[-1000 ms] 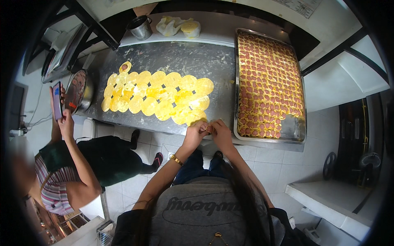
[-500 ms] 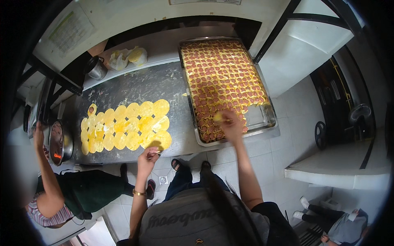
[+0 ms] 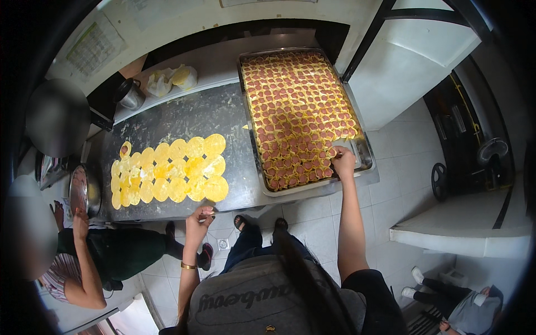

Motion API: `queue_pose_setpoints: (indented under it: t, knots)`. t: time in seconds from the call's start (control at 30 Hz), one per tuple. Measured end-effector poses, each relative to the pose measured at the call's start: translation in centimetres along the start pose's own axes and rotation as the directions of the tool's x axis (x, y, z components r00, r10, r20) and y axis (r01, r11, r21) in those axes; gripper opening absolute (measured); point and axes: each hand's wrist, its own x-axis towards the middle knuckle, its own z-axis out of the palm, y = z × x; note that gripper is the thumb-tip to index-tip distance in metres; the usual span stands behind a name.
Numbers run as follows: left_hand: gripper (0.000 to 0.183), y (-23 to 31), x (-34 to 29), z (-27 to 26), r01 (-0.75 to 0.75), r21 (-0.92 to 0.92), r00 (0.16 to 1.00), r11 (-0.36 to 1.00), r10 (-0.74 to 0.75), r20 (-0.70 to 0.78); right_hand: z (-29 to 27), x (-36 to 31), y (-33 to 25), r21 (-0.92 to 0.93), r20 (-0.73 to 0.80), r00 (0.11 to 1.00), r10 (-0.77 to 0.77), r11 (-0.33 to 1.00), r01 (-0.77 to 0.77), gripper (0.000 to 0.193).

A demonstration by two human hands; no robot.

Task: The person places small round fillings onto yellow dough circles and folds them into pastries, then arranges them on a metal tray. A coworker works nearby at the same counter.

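Observation:
My right hand (image 3: 344, 162) reaches over a large metal tray (image 3: 367, 161), its fingers closed on a small filled dough piece (image 3: 336, 151) at the edge of the packed rows. Those rows of filled dough pieces (image 3: 298, 106), yellow with reddish-brown middles, cover most of the tray. Beside the near edge of the worktable (image 3: 184, 109), my left hand (image 3: 198, 224) has its fingertips pinched together; anything between them is too small to make out. Just beyond it lie flat yellow dough rounds (image 3: 215, 188) in three overlapping rows, with one folded piece (image 3: 127, 148) at the far left.
A co-worker's hand (image 3: 81, 219) is at a steel bowl (image 3: 94, 195) of reddish filling, left of the table. A metal pot (image 3: 131, 95) and plastic bags (image 3: 184, 77) stand on the back ledge. Another person (image 3: 474, 312) is at the lower right.
My right hand has moved right and slightly toward me, bringing the dough piece to the end of the rows. My left hand has drawn back a little from the rounds. The co-worker's raised hand has lowered.

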Motion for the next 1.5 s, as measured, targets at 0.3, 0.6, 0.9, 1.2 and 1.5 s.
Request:
queue_pose_setpoints:
  t: [0.3, 0.6, 0.9, 1.2, 1.5]
  knots:
    - [0.03, -0.6, -0.1, 1.0, -0.083, 0.063, 0.996, 0.995, 0.082, 0.016, -0.2, 0.7, 0.0, 0.042, 0.032, 0.999, -0.003, 0.999, 0.001, 0.027]
    - [0.026, -0.3, 2.2, -4.8, -0.1, 0.204, 0.987, 0.974, 0.123, -0.102, 0.1, 0.9, 1.1, 0.072, 0.203, 0.975, 0.092, 0.992, -0.108, 0.028]
    - [0.019, -9.3, 16.7, -23.2, 0.162, 0.269, 0.61, 0.95, 0.118, -0.783, -4.6, -0.9, 1.5, 0.304, 0.008, 0.999, 0.044, 0.952, -0.044, 0.021]
    - [0.017, -14.9, 26.4, -34.9, 0.573, 0.225, 0.548, 0.788, -0.164, -0.82, -5.1, -6.7, -10.3, -0.106, 0.083, 0.983, 0.162, 0.983, -0.153, 0.027]
    - [0.023, -15.9, 29.0, -36.7, 0.603, 0.182, 0.631, 0.776, -0.325, -0.704, -4.3, -8.4, -18.5, -0.13, 0.233, 0.968, 0.096, 0.989, -0.067, 0.028]
